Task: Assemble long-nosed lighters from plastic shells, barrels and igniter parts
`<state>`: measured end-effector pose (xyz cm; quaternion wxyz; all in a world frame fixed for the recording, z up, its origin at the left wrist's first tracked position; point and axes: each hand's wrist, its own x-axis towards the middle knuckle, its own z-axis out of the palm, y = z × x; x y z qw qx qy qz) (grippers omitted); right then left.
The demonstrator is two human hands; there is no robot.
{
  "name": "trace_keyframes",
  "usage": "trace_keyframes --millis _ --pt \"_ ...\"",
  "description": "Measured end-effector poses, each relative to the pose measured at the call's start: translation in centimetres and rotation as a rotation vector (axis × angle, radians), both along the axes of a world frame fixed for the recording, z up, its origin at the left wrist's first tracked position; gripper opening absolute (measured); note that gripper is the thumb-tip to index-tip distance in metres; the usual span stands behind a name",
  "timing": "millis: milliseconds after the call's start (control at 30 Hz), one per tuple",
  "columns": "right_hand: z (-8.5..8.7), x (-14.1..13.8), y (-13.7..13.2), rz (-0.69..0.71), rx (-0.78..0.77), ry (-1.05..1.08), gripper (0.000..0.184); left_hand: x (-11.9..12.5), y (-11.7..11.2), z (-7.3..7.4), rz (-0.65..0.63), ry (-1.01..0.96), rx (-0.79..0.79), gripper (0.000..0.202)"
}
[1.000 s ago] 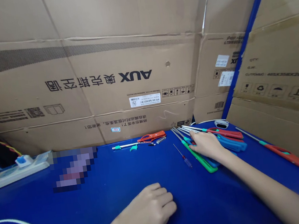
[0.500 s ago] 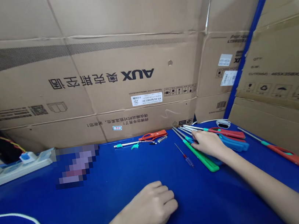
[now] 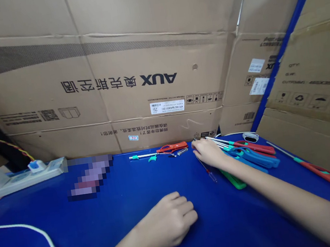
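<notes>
My left hand [image 3: 174,220] rests on the blue table as a closed fist, with nothing visible in it. Further back, my right hand [image 3: 209,153] is curled down over the metal nozzle end of a green long-nosed lighter [image 3: 236,181]. The fingertips are hidden, so what they hold, if anything, cannot be made out. A small screwdriver [image 3: 210,174] with a clear handle lies just below this hand. To its right are blue lighters [image 3: 258,157] and red lighters [image 3: 252,146], piled with their metal nozzles toward the back.
A disassembled red lighter [image 3: 173,147] with loose small parts lies by the cardboard wall [image 3: 130,54]. Another red lighter [image 3: 328,172] is at the far right. On the left are a power strip [image 3: 51,168], a pixelated item [image 3: 91,178] and a white cable [image 3: 42,234].
My right hand has moved left, from above the lighter pile to the nozzle end of the green lighter. My left fist stays put; the view has shifted slightly.
</notes>
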<state>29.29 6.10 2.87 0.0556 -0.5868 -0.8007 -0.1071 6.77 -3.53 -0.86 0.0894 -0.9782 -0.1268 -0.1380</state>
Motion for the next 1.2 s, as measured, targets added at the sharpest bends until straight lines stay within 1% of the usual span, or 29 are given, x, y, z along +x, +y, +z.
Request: trace_keyframes --millis 33,67,167,233,333,400,533,600,700,833,900,1033,1200 --pt "0.0 -0.3 0.9 0.019 -0.003 0.008 0.016 -0.2 0.4 0.1 0.049 -0.019 -0.007 0.012" --pt "0.0 -0.5 1.8 0.04 -0.009 0.018 0.017 -0.5 0.9 0.3 0.128 -0.035 -0.033 0.011" --pt "-0.3 -0.9 4.1 0.111 -0.039 0.06 0.023 -2.0 3.0 0.7 0.387 -0.11 -0.109 0.021" --pt "-0.9 -1.1 5.3 0.153 -0.055 0.096 0.028 -3.3 4.5 0.7 0.519 -0.177 -0.147 0.025" --pt "-1.7 -1.3 6.5 0.2 -0.085 0.154 0.033 -5.4 6.6 0.3 0.651 -0.249 -0.186 0.028" --pt "-2.1 -1.5 7.1 0.222 -0.1 0.189 0.032 -6.5 7.8 -0.2 0.712 -0.281 -0.199 0.028" --pt "-2.2 -2.0 7.9 0.281 -0.137 0.223 0.031 -7.5 9.5 -1.2 0.796 -0.284 -0.227 0.034" --pt "-2.2 -2.2 8.0 0.304 -0.154 0.226 0.033 -7.4 10.3 -1.4 0.811 -0.268 -0.244 0.04" --pt "-2.4 -2.3 7.8 0.318 -0.162 0.221 0.032 -6.9 11.5 -1.2 0.784 -0.228 -0.263 0.047" --pt "-2.7 -2.4 7.0 0.32 -0.137 0.218 0.029 -5.9 12.8 -0.6 0.725 -0.176 -0.278 0.049" --pt "-2.7 -2.5 6.4 0.324 -0.124 0.218 0.028 -5.5 13.1 -0.4 0.709 -0.16 -0.275 0.045" --pt "-2.6 -2.9 4.9 0.341 -0.107 0.214 0.028 -5.6 12.2 -0.4 0.692 -0.152 -0.249 0.034" --pt "-2.7 -3.3 2.1 0.371 -0.107 0.208 0.027 -6.8 9.3 -0.4 0.679 -0.133 -0.203 0.03"
